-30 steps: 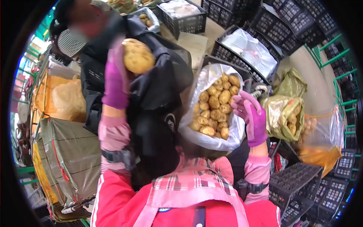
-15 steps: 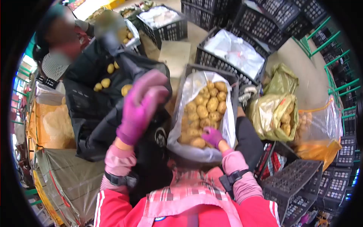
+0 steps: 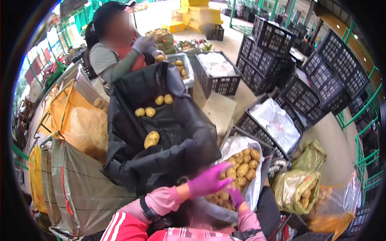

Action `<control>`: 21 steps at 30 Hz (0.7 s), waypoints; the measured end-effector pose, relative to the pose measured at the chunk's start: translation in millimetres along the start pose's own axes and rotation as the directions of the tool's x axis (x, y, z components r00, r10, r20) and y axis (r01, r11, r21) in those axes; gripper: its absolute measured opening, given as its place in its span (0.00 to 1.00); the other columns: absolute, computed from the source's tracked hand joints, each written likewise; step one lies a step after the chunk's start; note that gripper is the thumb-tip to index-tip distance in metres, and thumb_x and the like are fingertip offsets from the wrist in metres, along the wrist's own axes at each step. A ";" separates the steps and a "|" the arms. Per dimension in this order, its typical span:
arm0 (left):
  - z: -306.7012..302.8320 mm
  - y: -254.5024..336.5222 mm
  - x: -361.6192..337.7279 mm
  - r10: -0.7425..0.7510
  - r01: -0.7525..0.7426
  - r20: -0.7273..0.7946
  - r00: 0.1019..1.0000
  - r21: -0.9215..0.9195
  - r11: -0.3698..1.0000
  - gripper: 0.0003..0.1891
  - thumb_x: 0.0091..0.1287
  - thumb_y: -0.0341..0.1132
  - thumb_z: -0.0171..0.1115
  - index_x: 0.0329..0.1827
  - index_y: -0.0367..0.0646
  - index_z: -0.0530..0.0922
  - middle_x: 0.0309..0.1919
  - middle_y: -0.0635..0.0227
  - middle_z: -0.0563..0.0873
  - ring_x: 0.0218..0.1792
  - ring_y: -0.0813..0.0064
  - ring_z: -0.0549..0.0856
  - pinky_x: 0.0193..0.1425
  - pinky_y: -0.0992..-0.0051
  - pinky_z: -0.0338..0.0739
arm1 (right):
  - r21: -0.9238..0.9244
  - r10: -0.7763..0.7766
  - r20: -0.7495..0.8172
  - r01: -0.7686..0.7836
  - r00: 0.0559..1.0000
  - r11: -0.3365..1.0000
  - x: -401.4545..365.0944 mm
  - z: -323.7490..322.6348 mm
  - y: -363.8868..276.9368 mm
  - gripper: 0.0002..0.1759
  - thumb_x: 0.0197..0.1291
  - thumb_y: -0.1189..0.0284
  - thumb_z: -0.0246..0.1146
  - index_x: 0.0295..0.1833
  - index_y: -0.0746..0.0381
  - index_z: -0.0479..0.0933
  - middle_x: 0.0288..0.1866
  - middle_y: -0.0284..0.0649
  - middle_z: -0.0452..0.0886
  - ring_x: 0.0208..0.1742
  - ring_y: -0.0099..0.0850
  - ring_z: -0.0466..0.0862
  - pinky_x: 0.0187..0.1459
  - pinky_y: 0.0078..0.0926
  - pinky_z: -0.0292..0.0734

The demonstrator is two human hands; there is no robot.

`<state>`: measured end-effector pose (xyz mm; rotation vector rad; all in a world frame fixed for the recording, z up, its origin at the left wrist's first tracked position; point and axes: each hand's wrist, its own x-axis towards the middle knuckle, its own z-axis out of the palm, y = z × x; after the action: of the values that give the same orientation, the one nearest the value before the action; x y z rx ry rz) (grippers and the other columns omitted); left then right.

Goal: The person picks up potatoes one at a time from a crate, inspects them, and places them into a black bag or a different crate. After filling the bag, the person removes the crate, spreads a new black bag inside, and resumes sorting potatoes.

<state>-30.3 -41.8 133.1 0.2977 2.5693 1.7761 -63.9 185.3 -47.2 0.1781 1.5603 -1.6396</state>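
Note:
My left hand [image 3: 209, 180], in a pink glove, reaches over the white-lined crate with its fingers stretched out and slightly blurred. My right hand [image 3: 236, 197], gloved in purple-pink, is low over the front of the same crate, close to my left fingertips. Its fingers are partly hidden and smeared. Beneath both hands lie many potatoes [image 3: 242, 170] inside the crate's white liner [image 3: 257, 176]. To the left stands a bin draped in black cloth [image 3: 161, 170], with one large potato [image 3: 151, 139] and several smaller potatoes [image 3: 150, 111] on its bottom.
Across the black bin, a co-worker's gloved hand [image 3: 144, 44] is near a potato [image 3: 161, 58] above another lined crate [image 3: 189, 80]. Lined black crates [image 3: 219, 82] and stacked crates [image 3: 257, 74] stand beyond. A green sack of potatoes [image 3: 295, 186] sits at right, a covered grey-green stack [image 3: 80, 188] at left.
My left hand has moved from above the black bin to over the potato crate, beside my right hand. The view has tilted up and turned left, showing more of the bin and co-worker.

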 end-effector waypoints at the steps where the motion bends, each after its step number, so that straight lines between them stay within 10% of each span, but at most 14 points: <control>1: -1.9 0.4 -2.8 -0.044 0.045 -0.036 0.998 0.019 0.999 0.31 0.69 0.42 0.65 0.71 0.35 0.68 0.64 0.45 0.76 0.63 0.55 0.79 0.68 0.65 0.71 | 0.146 -0.095 0.038 0.089 0.995 0.985 -18.2 8.0 -31.2 0.28 0.66 0.63 0.63 0.69 0.59 0.68 0.60 0.41 0.77 0.59 0.34 0.80 0.58 0.28 0.79; 3: 17.6 -43.1 0.9 -0.051 0.019 -0.138 0.989 -0.225 0.974 0.34 0.71 0.43 0.64 0.74 0.35 0.63 0.64 0.57 0.77 0.60 0.67 0.78 0.67 0.69 0.71 | 0.014 -0.365 0.147 0.367 0.919 0.930 -49.2 12.6 -86.4 0.37 0.66 0.55 0.62 0.75 0.61 0.62 0.63 0.39 0.75 0.60 0.29 0.78 0.54 0.26 0.79; 6: -15.8 19.1 6.9 -0.306 0.422 0.296 0.905 -0.523 0.741 0.30 0.73 0.46 0.61 0.72 0.40 0.64 0.59 0.65 0.79 0.53 0.77 0.83 0.56 0.75 0.80 | 0.047 -0.640 0.204 0.646 0.741 0.762 -87.0 51.0 -152.7 0.42 0.68 0.51 0.61 0.76 0.66 0.57 0.71 0.43 0.70 0.67 0.30 0.73 0.67 0.30 0.68; 12: -12.6 23.9 1.2 -0.174 0.257 0.190 0.966 -0.685 0.681 0.31 0.74 0.52 0.57 0.71 0.42 0.63 0.58 0.61 0.79 0.50 0.69 0.86 0.52 0.69 0.85 | 0.169 -0.689 0.077 0.672 0.721 0.721 -111.5 77.2 -176.2 0.45 0.64 0.55 0.67 0.76 0.68 0.56 0.74 0.49 0.65 0.73 0.37 0.69 0.72 0.33 0.62; 19: -13.6 16.5 2.6 -0.231 0.367 0.287 0.930 -0.669 0.646 0.25 0.77 0.51 0.52 0.66 0.41 0.70 0.52 0.63 0.82 0.44 0.75 0.87 0.46 0.75 0.83 | -0.713 -0.859 0.042 0.618 0.509 0.331 -107.0 83.6 -158.6 0.47 0.60 0.52 0.70 0.76 0.66 0.58 0.73 0.50 0.67 0.72 0.45 0.70 0.71 0.37 0.64; 21: -14.6 14.3 5.9 -0.229 0.330 0.241 0.943 -0.598 0.730 0.27 0.77 0.54 0.48 0.67 0.40 0.68 0.50 0.60 0.84 0.44 0.72 0.88 0.48 0.73 0.86 | -0.689 -0.845 0.053 0.632 0.532 0.355 -108.7 84.0 -159.9 0.44 0.63 0.51 0.66 0.75 0.66 0.60 0.71 0.53 0.69 0.72 0.47 0.71 0.71 0.38 0.64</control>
<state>-35.5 -49.4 152.3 0.0190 1.6488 2.2361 -61.2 140.9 158.8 -0.8537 2.6425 -1.6059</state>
